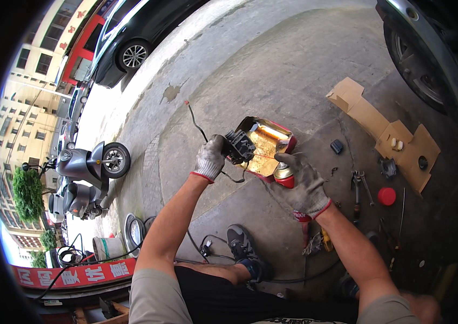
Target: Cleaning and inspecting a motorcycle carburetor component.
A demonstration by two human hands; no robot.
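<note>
In my gloved left hand (pixel 210 158) is a dark metal carburetor (pixel 240 147), gripped by its left side. A thin black hose (pixel 197 125) with a reddish end sticks up beside it. Under and beyond the part stands an open cut-out tin (pixel 292 143) with a shiny golden inside. My gloved right hand (pixel 305 186) is wrapped around a red spray can (pixel 284 180), its index finger on the nozzle. A thin red straw (pixel 264 156) runs from the nozzle toward the carburetor. The glove hides most of the can's body.
Flattened cardboard (pixel 380 127) with small parts lies to the right. Near it are a black part (pixel 337 146), an adjustable wrench (pixel 357 197), a red cap (pixel 386 196) and a screwdriver (pixel 400 227). A scooter (pixel 86 164) stands left; car wheels (pixel 134 55) show farther off.
</note>
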